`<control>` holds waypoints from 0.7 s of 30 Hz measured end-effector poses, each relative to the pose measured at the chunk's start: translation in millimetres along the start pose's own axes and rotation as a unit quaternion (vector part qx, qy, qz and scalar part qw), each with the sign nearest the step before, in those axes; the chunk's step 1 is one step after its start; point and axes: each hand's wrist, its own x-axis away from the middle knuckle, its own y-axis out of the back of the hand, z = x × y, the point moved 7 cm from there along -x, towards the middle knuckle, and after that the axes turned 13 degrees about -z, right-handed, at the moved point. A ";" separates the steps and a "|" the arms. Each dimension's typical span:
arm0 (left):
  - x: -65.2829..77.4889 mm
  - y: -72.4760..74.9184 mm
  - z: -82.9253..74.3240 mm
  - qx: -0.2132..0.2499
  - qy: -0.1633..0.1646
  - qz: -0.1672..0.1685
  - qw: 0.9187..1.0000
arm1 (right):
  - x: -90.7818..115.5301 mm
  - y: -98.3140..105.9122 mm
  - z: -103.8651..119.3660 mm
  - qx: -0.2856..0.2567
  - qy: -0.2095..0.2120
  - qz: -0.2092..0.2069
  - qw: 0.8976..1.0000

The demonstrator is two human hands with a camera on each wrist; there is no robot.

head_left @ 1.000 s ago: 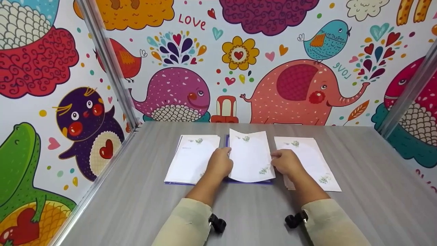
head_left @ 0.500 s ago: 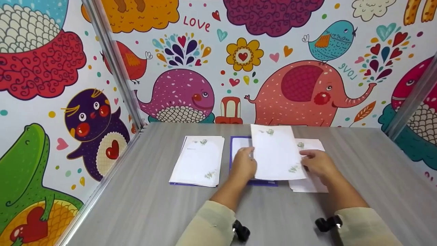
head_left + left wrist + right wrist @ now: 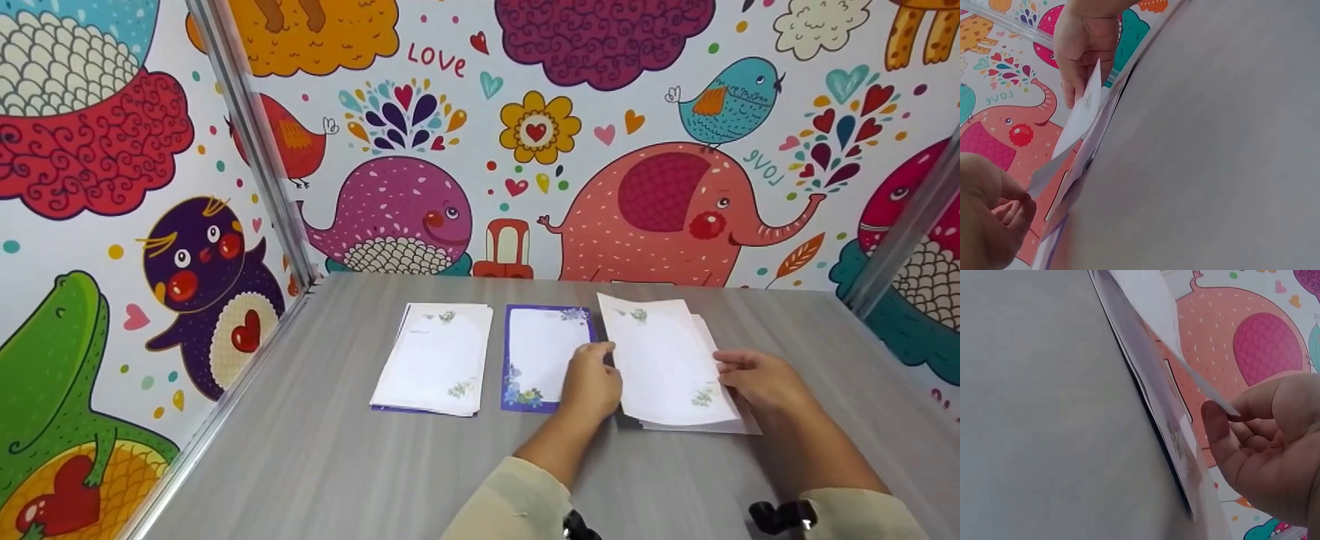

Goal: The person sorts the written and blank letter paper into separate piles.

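A white sheet of paper point(image 3: 664, 367) with small green floral corners is held between the two hands, over the right-hand paper stack point(image 3: 742, 426). My left hand point(image 3: 592, 382) pinches the sheet's left edge between thumb and fingers. On the opposite edge, my right hand point(image 3: 765, 381) pinches it too, as the right wrist view shows of the thumb point(image 3: 1217, 422) and fingers. The wrist views show the sheet point(image 3: 1077, 126) bent and raised above the stack. Left of it lies a purple-bordered sheet point(image 3: 547, 352) with blue flowers, its lower right part covered by the left hand.
Another stack of white floral paper point(image 3: 435, 364), with purple showing beneath, lies on the left of the grey tabletop point(image 3: 315, 450). A wall with cartoon animals point(image 3: 397, 217) stands behind the table, and a metal post point(image 3: 259, 150) rises at the left corner.
Both hands have carried the white sheet rightward from the middle pile to over the right stack and lowered it. The purple-bordered sheet in the middle is now uncovered.
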 end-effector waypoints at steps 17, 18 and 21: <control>16.7 -25.2 6.0 0.082 0.119 0.147 0.978 | -9.5 22.1 -24.0 0.068 -0.014 -0.055 0.996; 16.8 -25.4 5.9 0.085 0.120 0.151 0.978 | -9.5 22.7 -24.0 0.069 -0.014 -0.058 0.996; 15.6 -24.0 7.6 0.082 0.116 0.156 0.977 | -9.2 20.9 -20.2 0.070 -0.004 -0.068 0.995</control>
